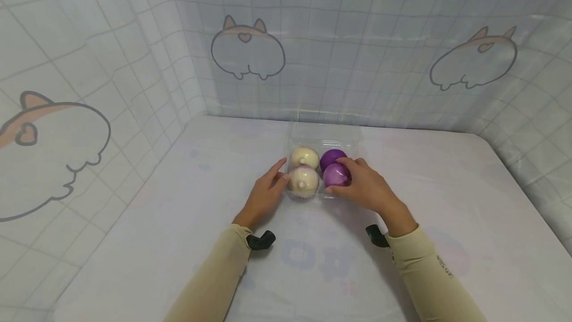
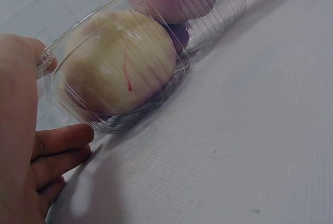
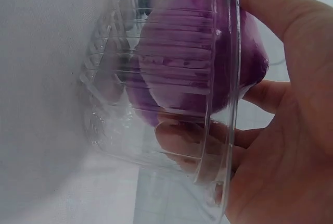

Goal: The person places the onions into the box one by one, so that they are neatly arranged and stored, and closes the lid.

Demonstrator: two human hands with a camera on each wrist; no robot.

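A clear plastic clamshell box (image 1: 325, 135) stands on the table with its lid folded back. In its left half sit two cream onions (image 1: 304, 181) with small nubs, one behind the other. The right half holds a darker purple onion (image 1: 331, 157) at the back and a lighter purple onion (image 1: 336, 175) in front. My right hand (image 1: 368, 185) grips this front purple onion from the right, thumb in front and fingers behind, inside the box wall in the right wrist view. My left hand (image 1: 263, 195) rests its fairly straight fingers (image 2: 65, 139) against the box's left side.
A pale cloth covers the table (image 1: 187, 257). Behind it hangs a grid-patterned curtain (image 1: 339, 63) with cartoon animal prints, and similar sheeting lines both sides. The box lid leans back near the table's rear edge.
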